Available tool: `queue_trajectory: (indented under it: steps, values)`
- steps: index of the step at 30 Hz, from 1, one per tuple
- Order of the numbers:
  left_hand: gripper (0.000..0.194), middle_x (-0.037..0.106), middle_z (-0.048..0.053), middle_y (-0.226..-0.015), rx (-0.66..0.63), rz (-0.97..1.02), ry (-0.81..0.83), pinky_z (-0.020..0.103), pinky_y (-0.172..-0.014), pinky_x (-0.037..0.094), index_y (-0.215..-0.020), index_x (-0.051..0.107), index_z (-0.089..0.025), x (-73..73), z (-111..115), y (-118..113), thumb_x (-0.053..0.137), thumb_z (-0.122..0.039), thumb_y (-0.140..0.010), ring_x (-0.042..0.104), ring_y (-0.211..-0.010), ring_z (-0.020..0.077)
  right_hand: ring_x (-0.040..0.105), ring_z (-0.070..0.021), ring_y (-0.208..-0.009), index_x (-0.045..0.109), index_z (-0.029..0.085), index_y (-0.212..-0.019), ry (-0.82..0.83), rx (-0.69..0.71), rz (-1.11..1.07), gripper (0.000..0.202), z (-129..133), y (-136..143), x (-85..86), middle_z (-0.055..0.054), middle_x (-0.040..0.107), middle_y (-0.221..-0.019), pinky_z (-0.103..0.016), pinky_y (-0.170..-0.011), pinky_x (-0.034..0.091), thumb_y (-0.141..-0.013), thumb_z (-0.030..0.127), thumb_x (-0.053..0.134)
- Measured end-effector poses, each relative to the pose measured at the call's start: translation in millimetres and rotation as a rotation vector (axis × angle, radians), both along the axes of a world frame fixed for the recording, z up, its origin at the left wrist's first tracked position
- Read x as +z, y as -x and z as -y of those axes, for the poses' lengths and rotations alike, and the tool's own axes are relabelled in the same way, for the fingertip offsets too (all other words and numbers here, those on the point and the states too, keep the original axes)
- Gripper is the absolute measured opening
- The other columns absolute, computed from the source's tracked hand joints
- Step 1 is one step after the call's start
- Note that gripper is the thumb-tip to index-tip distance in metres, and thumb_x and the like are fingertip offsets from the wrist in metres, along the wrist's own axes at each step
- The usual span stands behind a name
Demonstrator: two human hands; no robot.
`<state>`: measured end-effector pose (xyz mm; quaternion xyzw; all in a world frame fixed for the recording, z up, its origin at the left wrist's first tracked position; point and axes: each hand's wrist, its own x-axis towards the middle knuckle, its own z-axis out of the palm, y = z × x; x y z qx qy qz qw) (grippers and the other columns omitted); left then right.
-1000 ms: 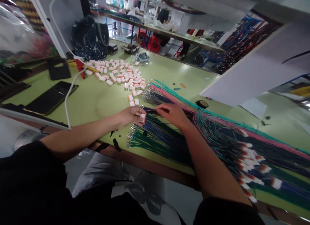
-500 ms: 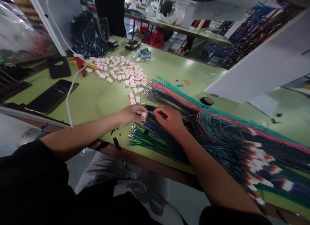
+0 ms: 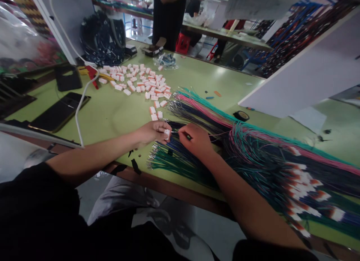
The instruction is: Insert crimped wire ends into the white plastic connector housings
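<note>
So the little white connector is pinched in the left hand, thumb and fingers closed on it, just above the green wires. Looks like light, stiff plastic to me, maybe a bit slick, so I'd hold it by its sides. Right hand is closed too, pinching a thin wire that points at the connector; probably bendy, so grip near the tip. Can't tell if they touch. Beyond, loose connectors lie scattered on the green table
</note>
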<state>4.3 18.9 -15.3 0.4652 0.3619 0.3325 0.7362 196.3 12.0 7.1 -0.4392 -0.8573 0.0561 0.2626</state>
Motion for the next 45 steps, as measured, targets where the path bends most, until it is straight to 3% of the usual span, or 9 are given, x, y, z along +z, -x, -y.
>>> queue_trajectory:
  steps: [33,37,45]
  values:
    - [0.019,0.063,-0.002,-0.06,0.074,-0.032,0.013,0.025,-0.06,0.047,-0.085,0.061,-0.012,-0.5,3,-3,0.064,-0.002,-0.069,0.06,-0.058,0.0095,0.057,-0.0164,-0.07,0.06,0.022,-0.071,-0.002,-0.002,0.029,0.017,3,8,-8.2,-0.004,0.065,-0.071,-0.026,-0.064,0.04,-0.08,0.018,0.046]
    - [0.019,0.064,-0.001,-0.061,0.031,-0.041,-0.011,0.025,-0.058,0.046,-0.085,0.063,-0.012,-1.3,2,-1,0.067,-0.005,-0.068,0.059,-0.056,0.0093,0.057,-0.0164,-0.07,0.061,0.021,-0.072,-0.007,0.023,0.039,0.019,2,8,-9.6,-0.004,0.064,-0.072,-0.026,-0.065,0.04,-0.082,0.019,0.045]
    - [0.016,0.064,0.0,-0.061,0.012,-0.119,-0.011,0.025,-0.057,0.047,-0.084,0.063,-0.011,0.4,3,-1,0.066,-0.008,-0.068,0.06,-0.057,0.0102,0.059,-0.0176,-0.074,0.064,0.018,-0.077,-0.013,0.01,0.186,0.025,7,12,-16.5,-0.008,0.068,-0.077,-0.027,-0.067,0.039,-0.088,0.023,0.042]
